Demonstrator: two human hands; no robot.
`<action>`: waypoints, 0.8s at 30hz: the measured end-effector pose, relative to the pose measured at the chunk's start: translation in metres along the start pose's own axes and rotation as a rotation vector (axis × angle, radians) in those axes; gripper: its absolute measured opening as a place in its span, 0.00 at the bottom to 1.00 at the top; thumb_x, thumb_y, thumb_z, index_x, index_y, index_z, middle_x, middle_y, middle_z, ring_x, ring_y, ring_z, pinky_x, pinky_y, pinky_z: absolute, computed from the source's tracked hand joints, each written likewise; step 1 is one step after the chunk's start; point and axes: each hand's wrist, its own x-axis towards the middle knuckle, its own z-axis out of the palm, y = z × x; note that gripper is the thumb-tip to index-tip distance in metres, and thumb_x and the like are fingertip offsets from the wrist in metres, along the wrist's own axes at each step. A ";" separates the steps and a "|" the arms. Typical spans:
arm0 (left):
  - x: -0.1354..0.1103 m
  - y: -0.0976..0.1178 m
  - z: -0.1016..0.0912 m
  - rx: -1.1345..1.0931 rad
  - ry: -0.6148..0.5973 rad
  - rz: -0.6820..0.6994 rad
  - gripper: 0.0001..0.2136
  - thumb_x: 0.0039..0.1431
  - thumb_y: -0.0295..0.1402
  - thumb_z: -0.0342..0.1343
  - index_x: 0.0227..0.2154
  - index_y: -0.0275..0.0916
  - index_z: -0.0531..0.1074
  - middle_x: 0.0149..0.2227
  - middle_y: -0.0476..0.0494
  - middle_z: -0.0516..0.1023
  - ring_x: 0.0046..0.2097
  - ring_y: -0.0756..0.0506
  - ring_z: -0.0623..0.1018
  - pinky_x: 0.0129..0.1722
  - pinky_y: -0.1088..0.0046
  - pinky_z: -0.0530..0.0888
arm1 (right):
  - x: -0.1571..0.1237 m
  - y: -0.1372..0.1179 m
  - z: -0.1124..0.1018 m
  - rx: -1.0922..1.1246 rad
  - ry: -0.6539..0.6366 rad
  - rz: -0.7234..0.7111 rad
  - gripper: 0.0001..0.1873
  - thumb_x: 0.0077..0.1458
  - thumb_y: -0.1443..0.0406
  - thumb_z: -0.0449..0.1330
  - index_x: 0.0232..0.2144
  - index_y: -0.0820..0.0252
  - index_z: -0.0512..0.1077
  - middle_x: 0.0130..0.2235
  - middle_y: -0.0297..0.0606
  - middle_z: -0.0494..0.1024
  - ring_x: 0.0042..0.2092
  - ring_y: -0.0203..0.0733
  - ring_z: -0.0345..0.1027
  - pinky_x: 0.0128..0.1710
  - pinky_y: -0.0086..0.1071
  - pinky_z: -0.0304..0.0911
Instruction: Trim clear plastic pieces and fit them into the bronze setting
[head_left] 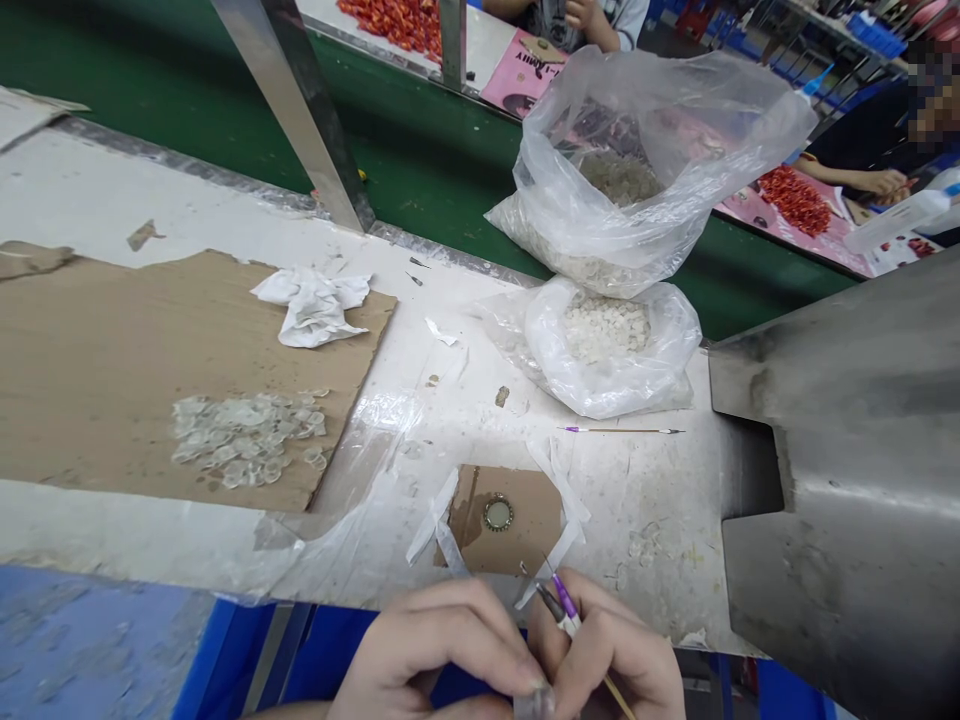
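My left hand [446,650] is closed, thumb and finger pinching a small translucent piece [534,703] at the bottom edge. Close beside it, my right hand [622,650] is closed around thin brushes; a purple-ended brush [564,595] and a dark-tipped one [550,603] stick out above the fingers. The right fingertips meet the left ones near the clear piece, so I cannot tell whether both hands touch it. Just beyond the hands, a round metal bottle cap [499,513] lies on a small taped cardboard piece [536,510].
Clear discs [247,440] and crumpled tissue [315,305] lie on a large cardboard sheet [112,370]. Two plastic bags [622,385] of small pieces stand behind. Another thin brush [622,430] lies rightward, near a metal housing [847,480]. People work beyond the green belt [427,170].
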 end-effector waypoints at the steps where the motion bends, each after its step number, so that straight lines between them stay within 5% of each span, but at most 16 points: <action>1: 0.000 0.000 0.000 0.004 0.000 0.003 0.09 0.61 0.34 0.70 0.43 0.53 0.87 0.32 0.44 0.90 0.31 0.46 0.88 0.33 0.76 0.83 | 0.000 -0.001 0.000 -0.003 -0.006 -0.002 0.05 0.65 0.63 0.64 0.34 0.53 0.75 0.28 0.30 0.62 0.27 0.36 0.57 0.26 0.29 0.55; 13: -0.002 0.001 -0.008 0.254 -0.059 0.240 0.16 0.66 0.29 0.65 0.53 0.55 0.82 0.37 0.40 0.89 0.37 0.41 0.88 0.38 0.70 0.87 | 0.009 -0.003 0.001 0.043 0.051 0.091 0.11 0.60 0.52 0.70 0.33 0.50 0.82 0.24 0.29 0.65 0.27 0.36 0.60 0.26 0.30 0.56; 24: -0.002 -0.003 0.000 0.100 0.014 0.133 0.10 0.62 0.38 0.69 0.46 0.50 0.86 0.35 0.41 0.88 0.35 0.44 0.89 0.37 0.75 0.85 | 0.000 0.000 -0.003 0.068 0.023 0.145 0.13 0.60 0.49 0.69 0.34 0.49 0.83 0.28 0.32 0.67 0.29 0.37 0.62 0.28 0.31 0.58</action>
